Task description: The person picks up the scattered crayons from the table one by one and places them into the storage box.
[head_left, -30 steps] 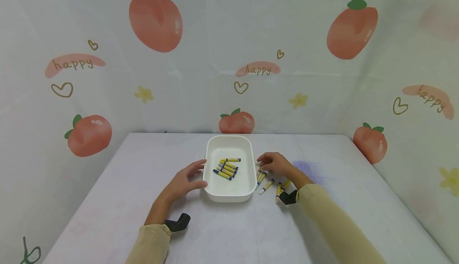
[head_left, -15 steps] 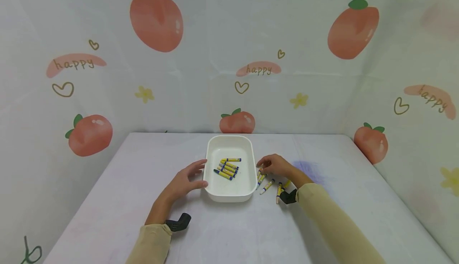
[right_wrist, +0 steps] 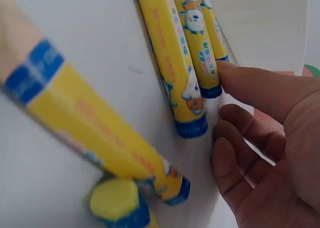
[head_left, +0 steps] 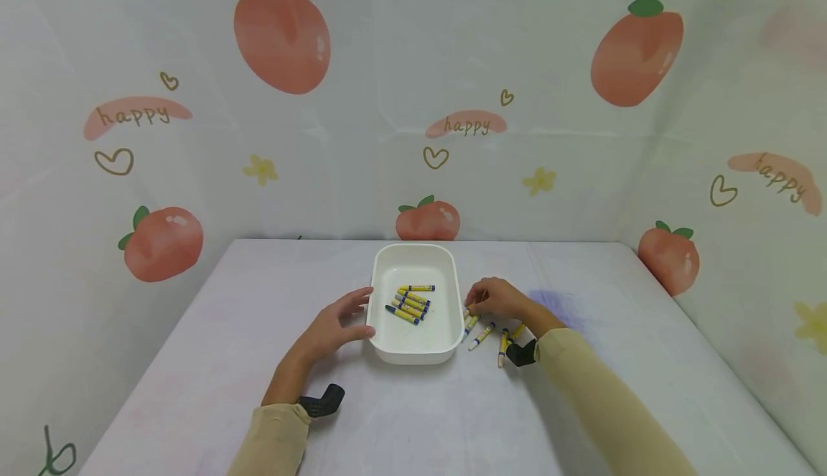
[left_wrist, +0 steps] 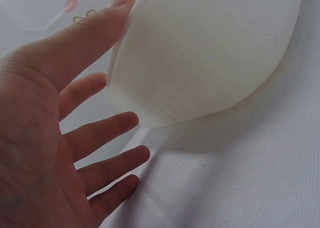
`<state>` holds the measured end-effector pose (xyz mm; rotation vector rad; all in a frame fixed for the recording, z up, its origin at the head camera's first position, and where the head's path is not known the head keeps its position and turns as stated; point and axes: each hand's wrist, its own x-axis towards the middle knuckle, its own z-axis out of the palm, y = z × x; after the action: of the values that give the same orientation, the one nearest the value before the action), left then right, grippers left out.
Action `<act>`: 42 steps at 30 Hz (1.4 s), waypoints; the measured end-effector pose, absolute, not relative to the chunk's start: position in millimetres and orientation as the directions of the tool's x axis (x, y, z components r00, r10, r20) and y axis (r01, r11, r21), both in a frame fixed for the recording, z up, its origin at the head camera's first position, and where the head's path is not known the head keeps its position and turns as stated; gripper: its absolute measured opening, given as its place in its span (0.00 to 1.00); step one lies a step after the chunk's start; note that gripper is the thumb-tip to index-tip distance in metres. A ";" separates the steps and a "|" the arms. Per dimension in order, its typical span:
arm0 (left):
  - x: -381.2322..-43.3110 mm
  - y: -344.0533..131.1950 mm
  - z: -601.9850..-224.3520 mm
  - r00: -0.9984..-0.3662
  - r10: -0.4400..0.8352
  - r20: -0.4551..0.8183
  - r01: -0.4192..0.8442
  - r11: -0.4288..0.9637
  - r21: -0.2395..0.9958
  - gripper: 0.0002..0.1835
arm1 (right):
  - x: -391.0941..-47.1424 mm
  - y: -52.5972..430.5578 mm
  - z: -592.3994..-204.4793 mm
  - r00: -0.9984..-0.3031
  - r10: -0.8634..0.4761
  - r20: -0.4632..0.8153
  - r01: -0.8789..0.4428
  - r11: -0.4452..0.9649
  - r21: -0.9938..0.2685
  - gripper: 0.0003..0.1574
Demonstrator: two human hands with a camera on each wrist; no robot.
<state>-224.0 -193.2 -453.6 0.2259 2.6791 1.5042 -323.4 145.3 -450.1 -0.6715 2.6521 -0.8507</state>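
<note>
A white rectangular tray (head_left: 415, 356) stands mid-table with several yellow-wrapped crayons (head_left: 403, 315) lying in it. My left hand (head_left: 331, 327) is at its left side, thumb near the rim and the other fingers spread along the wall (left_wrist: 200, 62). Beyond the opposite side, my right hand (head_left: 502, 299) reaches down to the loose crayons, palm toward the tray. In the right wrist view it pinches the crayon closest to the tray (right_wrist: 213, 22), thumb tip at its blue-banded end. The index finger is hidden there, while the other fingers are curled below the thumb.
More loose crayons (head_left: 482, 336) lie right of the tray, some partly under the right wrist and its black strap mount (head_left: 522, 353). A purple smudge (head_left: 557, 309) marks the white tablecloth (head_left: 413, 418). A peach-printed curtain (head_left: 375, 103) hangs behind.
My right hand's fingers have drawn together and come down onto the crayon closest to the tray. The left hand, the tray and the crayons in it stay put.
</note>
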 end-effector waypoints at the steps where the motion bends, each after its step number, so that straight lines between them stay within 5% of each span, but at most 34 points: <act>1: -224.1 -193.1 -453.6 -0.987 0.158 0.020 0.099 0.512 0.853 0.39 | -323.1 146.9 -449.6 -0.850 -0.514 -0.112 -0.352 0.713 -0.606 0.04; 17: -223.2 -192.5 -453.3 -0.988 0.151 0.021 0.099 0.534 0.839 0.39 | -315.3 175.3 -436.8 -0.873 -0.482 -0.075 -0.178 0.458 -0.871 0.08; 32: -223.0 -193.0 -454.9 -0.983 0.172 0.071 0.153 0.528 0.835 0.39 | -314.5 166.5 -439.5 -0.932 -0.347 0.106 -0.271 0.469 -0.840 0.16; 42: -224.1 -193.7 -455.1 -0.985 0.169 0.030 0.117 0.529 0.840 0.39 | -314.8 152.0 -453.1 -0.945 -0.327 0.014 -0.172 0.460 -0.871 0.18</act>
<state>-224.1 -193.7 -455.1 0.2524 2.6987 1.4764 -314.8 152.0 -453.1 -0.4392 2.5490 -1.4933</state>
